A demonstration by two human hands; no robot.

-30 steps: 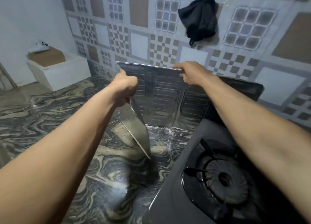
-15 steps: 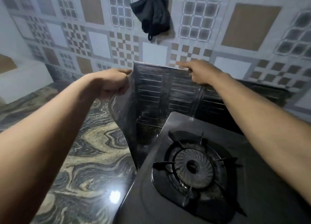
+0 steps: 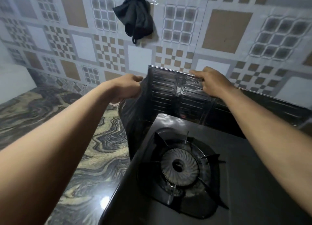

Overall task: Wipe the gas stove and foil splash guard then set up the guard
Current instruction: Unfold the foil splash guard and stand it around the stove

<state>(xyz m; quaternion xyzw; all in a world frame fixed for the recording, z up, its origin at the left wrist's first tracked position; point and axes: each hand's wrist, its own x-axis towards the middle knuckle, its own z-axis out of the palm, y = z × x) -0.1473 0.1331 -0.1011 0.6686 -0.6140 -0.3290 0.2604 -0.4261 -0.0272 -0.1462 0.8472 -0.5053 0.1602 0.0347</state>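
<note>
The dark gas stove (image 3: pixel 244 165) fills the lower right, its round burner (image 3: pixel 179 168) under a pan support. The ribbed foil splash guard (image 3: pixel 168 93) stands upright behind and along the left side of the stove, folded at a corner. My left hand (image 3: pixel 128 87) grips the top of the guard's left side panel. My right hand (image 3: pixel 212 82) holds the top edge of the back panel, fingers over the rim. The guard's right stretch runs behind my right forearm along the wall.
A marbled stone counter (image 3: pixel 94 148) lies left of the stove. The patterned tile wall (image 3: pixel 101 44) rises close behind the guard. A black cloth (image 3: pixel 136 23) hangs on the wall above. A white ledge (image 3: pixel 13 81) sits at far left.
The guard has moved right, against the stove, its left panel now folded along the stove's left side. My view has shifted to the right and both hands stayed on the top edge.
</note>
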